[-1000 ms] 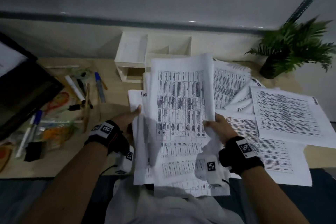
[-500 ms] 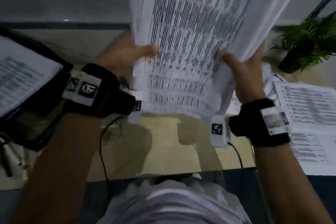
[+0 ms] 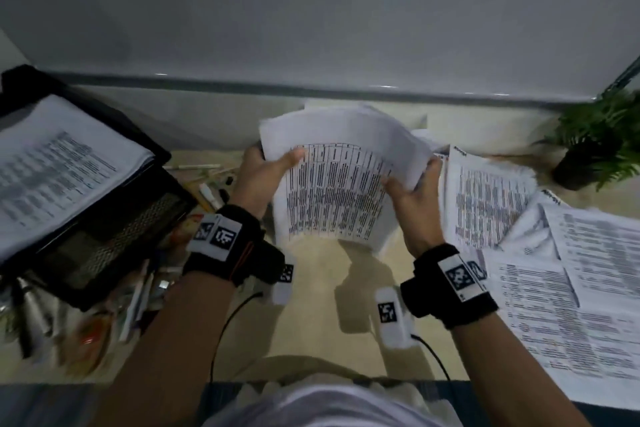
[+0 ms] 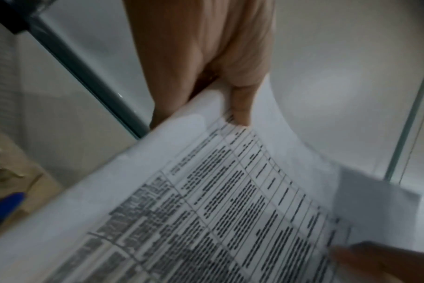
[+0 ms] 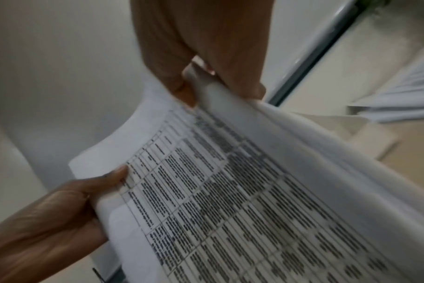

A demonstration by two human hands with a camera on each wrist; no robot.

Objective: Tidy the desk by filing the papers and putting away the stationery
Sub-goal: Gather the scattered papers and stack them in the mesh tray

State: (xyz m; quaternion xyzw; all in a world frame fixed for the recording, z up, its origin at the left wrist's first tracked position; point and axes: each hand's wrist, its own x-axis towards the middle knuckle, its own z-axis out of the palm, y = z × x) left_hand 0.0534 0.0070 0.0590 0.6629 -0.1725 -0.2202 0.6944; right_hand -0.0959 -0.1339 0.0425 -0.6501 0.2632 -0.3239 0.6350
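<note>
A stack of printed sheets (image 3: 341, 180) with tables stands upright above the middle of the desk. My left hand (image 3: 268, 173) pinches its left edge, thumb on the front page. My right hand (image 3: 414, 191) pinches its right edge the same way. The left wrist view shows the stack (image 4: 206, 201) under my left hand's (image 4: 232, 99) thumb. In the right wrist view the stack (image 5: 242, 181) bows between my right hand (image 5: 206, 84) and the other one. More loose papers (image 3: 568, 274) lie spread over the desk's right side. Pens and markers (image 3: 207, 191) lie scattered at the left.
A black mesh paper tray (image 3: 114, 236) holding printed sheets stands at the left. A potted plant (image 3: 595, 149) sits at the back right corner. The wooden desk (image 3: 318, 315) shows bare between my forearms. A white wall runs behind the desk.
Both hands lifted the stack off the desk, brought it up close to the camera, then lowered it to stand upright over the desk's middle. The view also shifted left, revealing the tray.
</note>
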